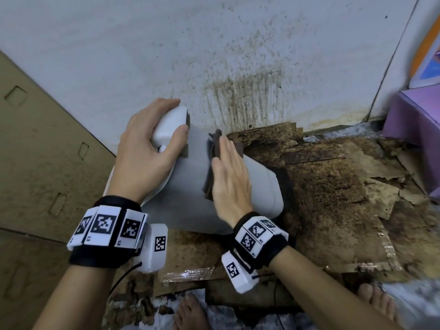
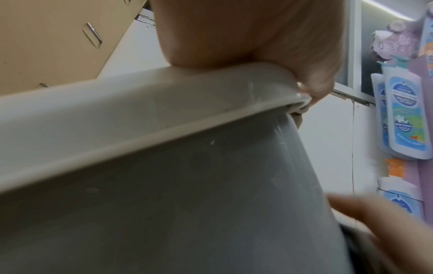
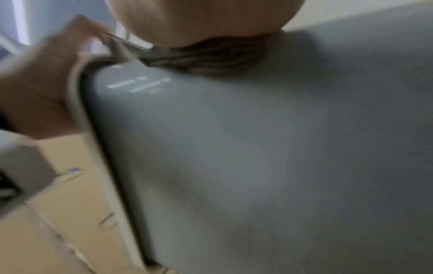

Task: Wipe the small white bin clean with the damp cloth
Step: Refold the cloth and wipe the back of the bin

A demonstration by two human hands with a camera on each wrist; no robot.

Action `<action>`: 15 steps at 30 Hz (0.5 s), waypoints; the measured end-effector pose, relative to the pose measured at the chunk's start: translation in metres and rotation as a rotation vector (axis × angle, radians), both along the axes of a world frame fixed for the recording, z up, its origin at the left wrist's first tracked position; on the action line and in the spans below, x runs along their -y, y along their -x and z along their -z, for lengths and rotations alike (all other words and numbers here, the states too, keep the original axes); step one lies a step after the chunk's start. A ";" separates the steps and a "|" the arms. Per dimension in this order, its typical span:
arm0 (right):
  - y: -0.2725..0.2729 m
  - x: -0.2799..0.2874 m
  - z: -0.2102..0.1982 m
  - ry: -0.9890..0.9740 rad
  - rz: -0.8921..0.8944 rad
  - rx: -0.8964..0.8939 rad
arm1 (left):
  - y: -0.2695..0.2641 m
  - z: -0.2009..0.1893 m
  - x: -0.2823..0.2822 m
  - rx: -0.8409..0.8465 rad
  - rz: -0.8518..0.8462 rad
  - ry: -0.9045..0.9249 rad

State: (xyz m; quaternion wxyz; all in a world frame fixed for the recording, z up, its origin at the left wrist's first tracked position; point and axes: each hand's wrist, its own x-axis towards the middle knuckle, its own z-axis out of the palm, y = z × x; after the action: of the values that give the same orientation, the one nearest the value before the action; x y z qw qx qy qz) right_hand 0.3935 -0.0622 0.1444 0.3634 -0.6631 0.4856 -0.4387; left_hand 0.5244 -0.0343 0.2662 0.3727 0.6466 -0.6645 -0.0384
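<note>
The small white bin (image 1: 190,186) is tipped on its side over the floor, its grey-white wall facing up. My left hand (image 1: 152,148) grips its white rim and lid end (image 1: 171,125), thumb over the edge. My right hand (image 1: 228,177) lies flat with straight fingers on a dark brown cloth (image 1: 212,160), pressing it against the bin's wall. In the left wrist view my palm (image 2: 234,37) sits on the rim (image 2: 140,115) above the wall. The right wrist view, blurred, shows the cloth (image 3: 211,57) bunched under my palm on the bin wall (image 3: 257,148).
A stained white wall (image 1: 238,67) stands just behind the bin. Torn, dirty cardboard sheets (image 1: 333,182) cover the floor to the right. A cardboard box (image 1: 47,144) leans at the left. A purple display box (image 1: 414,115) stands at the right. My bare feet (image 1: 190,313) are below.
</note>
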 end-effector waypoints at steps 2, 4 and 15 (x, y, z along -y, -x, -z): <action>-0.012 -0.001 -0.014 -0.001 -0.062 0.003 | -0.001 0.000 -0.001 -0.002 0.000 0.000; -0.015 -0.001 -0.018 0.010 -0.099 0.009 | -0.003 0.000 -0.002 -0.003 -0.002 0.001; 0.051 0.011 0.066 0.160 -0.032 -0.077 | -0.005 -0.001 0.000 -0.032 -0.030 -0.008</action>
State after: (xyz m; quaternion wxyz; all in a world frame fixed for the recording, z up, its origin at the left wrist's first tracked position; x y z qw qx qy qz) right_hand 0.3425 -0.0736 0.0783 0.2971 -0.7140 0.4520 -0.4445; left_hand 0.5298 -0.0344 0.2674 0.3812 0.6573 -0.6485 -0.0459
